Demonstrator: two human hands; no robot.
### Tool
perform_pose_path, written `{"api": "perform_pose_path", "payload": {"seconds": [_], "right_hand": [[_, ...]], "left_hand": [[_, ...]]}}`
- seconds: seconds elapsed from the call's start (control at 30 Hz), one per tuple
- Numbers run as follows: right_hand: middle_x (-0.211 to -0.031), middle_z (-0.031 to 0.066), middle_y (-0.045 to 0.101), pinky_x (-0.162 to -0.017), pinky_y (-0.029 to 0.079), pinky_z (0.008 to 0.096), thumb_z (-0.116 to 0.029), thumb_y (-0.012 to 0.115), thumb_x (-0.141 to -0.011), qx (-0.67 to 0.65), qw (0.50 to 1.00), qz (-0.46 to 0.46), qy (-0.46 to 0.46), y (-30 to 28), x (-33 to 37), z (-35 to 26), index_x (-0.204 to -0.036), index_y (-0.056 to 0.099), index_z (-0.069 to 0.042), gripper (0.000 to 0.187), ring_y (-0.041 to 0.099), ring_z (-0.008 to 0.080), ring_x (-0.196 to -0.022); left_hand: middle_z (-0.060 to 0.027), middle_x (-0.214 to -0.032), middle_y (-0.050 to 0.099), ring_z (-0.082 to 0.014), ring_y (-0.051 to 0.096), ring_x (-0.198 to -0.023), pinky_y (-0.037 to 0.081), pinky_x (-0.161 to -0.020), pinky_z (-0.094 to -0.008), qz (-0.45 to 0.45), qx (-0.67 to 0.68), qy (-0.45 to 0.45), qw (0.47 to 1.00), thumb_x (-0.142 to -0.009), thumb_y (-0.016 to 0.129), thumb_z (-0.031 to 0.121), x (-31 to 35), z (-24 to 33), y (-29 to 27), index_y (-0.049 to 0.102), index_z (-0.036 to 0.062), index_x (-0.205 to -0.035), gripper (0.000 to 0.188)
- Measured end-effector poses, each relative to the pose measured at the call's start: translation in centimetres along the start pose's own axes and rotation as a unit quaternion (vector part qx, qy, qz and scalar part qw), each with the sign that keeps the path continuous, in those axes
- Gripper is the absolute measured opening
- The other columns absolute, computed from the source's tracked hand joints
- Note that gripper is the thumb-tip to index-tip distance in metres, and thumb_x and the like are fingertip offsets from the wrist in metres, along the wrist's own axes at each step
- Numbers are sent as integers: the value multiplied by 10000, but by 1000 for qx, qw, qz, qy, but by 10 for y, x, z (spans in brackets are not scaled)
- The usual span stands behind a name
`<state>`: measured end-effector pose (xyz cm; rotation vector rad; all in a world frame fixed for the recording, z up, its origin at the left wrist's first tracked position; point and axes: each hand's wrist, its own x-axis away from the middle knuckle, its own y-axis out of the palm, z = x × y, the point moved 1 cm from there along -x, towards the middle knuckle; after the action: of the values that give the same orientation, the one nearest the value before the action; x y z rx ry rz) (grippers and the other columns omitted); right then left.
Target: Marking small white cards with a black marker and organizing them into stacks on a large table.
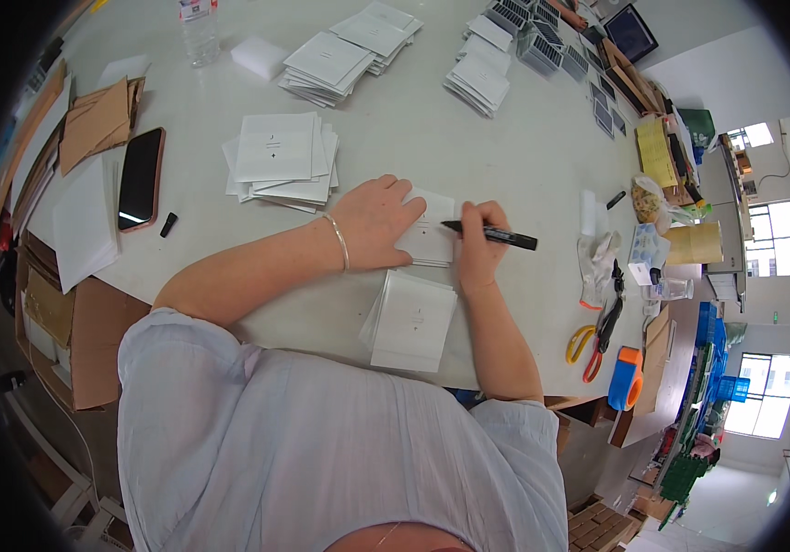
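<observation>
My left hand (376, 224) lies spread and flat on the left part of a small pile of white square paper sleeves (432, 247), with its bracelet showing at the wrist. My right hand (481, 247) grips a black marker (511, 238), whose tip points left, over or on the top sleeve by its small printed mark; whether it touches cannot be made out. Nearer to me sits another stack of white sleeves (416, 322), slightly fanned. Beyond my left forearm is a larger uneven stack of sleeves (275, 149). A black marker cap (168, 224) rests farther left.
A phone (142, 179) lies at the left beside cardboard pieces (96, 127). Farther back are a water bottle (200, 35), a white foam block (259, 57) and more sleeve stacks (328, 64). To the right are a glove (597, 267), scissors (582, 343) and a blue-orange tape dispenser (626, 379).
</observation>
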<state>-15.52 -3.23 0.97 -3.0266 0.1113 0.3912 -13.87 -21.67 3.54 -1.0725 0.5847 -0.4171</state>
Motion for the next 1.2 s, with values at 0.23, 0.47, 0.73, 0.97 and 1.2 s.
{"api": "perform_pose_path", "payload": {"seconds": [0.23, 0.47, 0.73, 0.97, 1.2], "right_hand": [[-575, -41, 430, -474, 296, 217, -129, 628, -832, -37, 998, 19, 52, 0, -10, 1, -636, 445, -86, 272, 372, 39, -515], [-579, -42, 445, -493, 312, 220, -100, 656, -813, 66, 996, -58, 6, 13, -7, 2, -642, 468, -43, 261, 366, 38, -547], [-581, -28, 481, -508, 338, 213, -96, 663, -804, 131, 988, -77, -2, 19, -4, 1, -642, 483, -36, 249, 393, 40, -558], [-570, -26, 479, -487, 332, 219, -82, 665, -795, 97, 992, -78, 0, 12, 0, 3, -633, 484, -34, 248, 390, 40, -541], [-551, -23, 471, -469, 328, 229, -67, 665, -788, 88, 991, -95, 13, 10, 3, 4, -626, 485, -32, 245, 389, 45, -524]], "left_hand": [[-139, -904, 543, -304, 536, -866, 443, -782, -378, -136, 58, 72, 986, -615, 747, 399, 18, 38, -25, 533, 20, -893, 517], [-132, -983, 561, -283, 541, -963, 438, -819, -392, -128, 45, 9, 991, -651, 741, 393, 0, 15, -21, 548, 19, -895, 486], [-242, -1208, 472, -362, 463, -1136, 401, -961, -395, -130, 29, -49, 990, -633, 759, 335, -2, 1, -9, 495, -40, -1053, 621], [-220, -1180, 487, -346, 484, -1094, 412, -938, -390, -112, 27, -48, 992, -638, 755, 338, -2, 0, -7, 504, -29, -1020, 586], [-194, -1134, 500, -325, 502, -1037, 423, -911, -373, -94, 19, -59, 994, -637, 753, 347, -3, 0, -4, 510, -19, -996, 567]]}}
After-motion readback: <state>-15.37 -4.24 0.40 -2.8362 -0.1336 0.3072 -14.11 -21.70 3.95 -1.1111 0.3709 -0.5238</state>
